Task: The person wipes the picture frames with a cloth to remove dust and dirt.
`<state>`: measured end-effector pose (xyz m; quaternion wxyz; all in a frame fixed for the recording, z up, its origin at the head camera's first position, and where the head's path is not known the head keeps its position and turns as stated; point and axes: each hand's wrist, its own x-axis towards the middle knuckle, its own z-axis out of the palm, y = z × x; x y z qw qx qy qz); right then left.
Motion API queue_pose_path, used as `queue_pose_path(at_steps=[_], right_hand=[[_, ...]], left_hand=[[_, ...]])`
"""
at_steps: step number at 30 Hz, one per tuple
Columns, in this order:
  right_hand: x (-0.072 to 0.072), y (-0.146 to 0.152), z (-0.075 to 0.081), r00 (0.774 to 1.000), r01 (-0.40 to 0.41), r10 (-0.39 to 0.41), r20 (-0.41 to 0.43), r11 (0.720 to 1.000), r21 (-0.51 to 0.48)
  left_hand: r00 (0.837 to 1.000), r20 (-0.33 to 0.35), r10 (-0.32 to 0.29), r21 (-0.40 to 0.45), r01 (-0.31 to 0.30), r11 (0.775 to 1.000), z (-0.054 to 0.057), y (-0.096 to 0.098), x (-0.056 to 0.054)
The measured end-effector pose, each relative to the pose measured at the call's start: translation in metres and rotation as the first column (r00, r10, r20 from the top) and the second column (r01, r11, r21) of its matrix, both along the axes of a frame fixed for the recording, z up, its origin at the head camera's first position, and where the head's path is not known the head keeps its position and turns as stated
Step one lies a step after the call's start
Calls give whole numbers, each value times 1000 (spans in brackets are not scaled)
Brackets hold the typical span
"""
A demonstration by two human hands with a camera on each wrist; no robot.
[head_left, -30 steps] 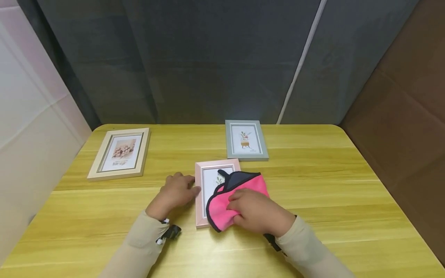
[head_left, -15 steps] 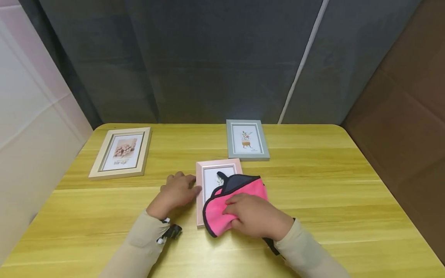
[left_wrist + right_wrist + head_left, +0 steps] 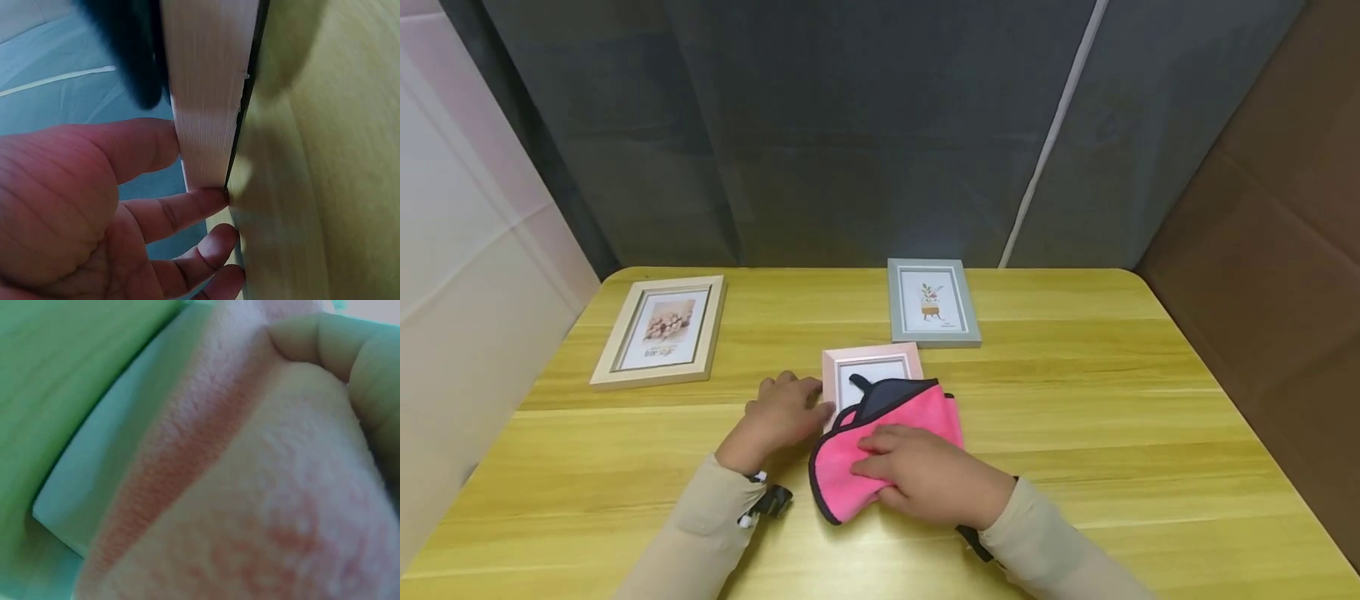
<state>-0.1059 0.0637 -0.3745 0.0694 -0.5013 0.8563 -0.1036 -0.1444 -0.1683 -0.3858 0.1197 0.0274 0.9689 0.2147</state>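
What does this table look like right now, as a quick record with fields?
Table: yellowish, wood-grained
Left hand: touching the left side of the pink frame
Right hand: holding the cloth on the pink frame
Cloth: pink, dark-edged, hiding the frame's lower part
Grey frame: lying beyond the pink one
Cream frame: lying at far left
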Motion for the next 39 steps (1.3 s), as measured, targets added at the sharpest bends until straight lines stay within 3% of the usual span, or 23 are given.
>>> queue_pose_path(at_steps=[3,9,13,17,23,28,36,39], right_hand=[[2,-2,-1,1000,21,-21,-2,1000,0],[-6,16,10,990,116,-117,75,993,20],[-12,26,16,981,180,-183,62,982,53],[-12,20,13,993,118,-118,7,993,30],[2,-4,3,999,-14,14,-43,1000,6],[5,-6,1,999,26,-26,-30,1000,2],[-9,19,13,986,157,-159,44,987,45],[-13,24,13,988,152,-153,27,988,38]], left_hand=[[1000,5,6,-4,-6,1000,1,1,-1],[1000,23,2,2,-2,1000,1,0,-1],[1000,19,-3,-6,3,1000,0,0,-2],[1000,18,0,-9,0,1000,-1,-2,-1],[1000,9,-3,-1,3,1000,2,-3,0],[1000,8,-6,-6,6,1000,4,-1,1],[1000,20,0,11,0,1000,3,1,0],[1000,22,-2,15,2,1000,2,0,0]])
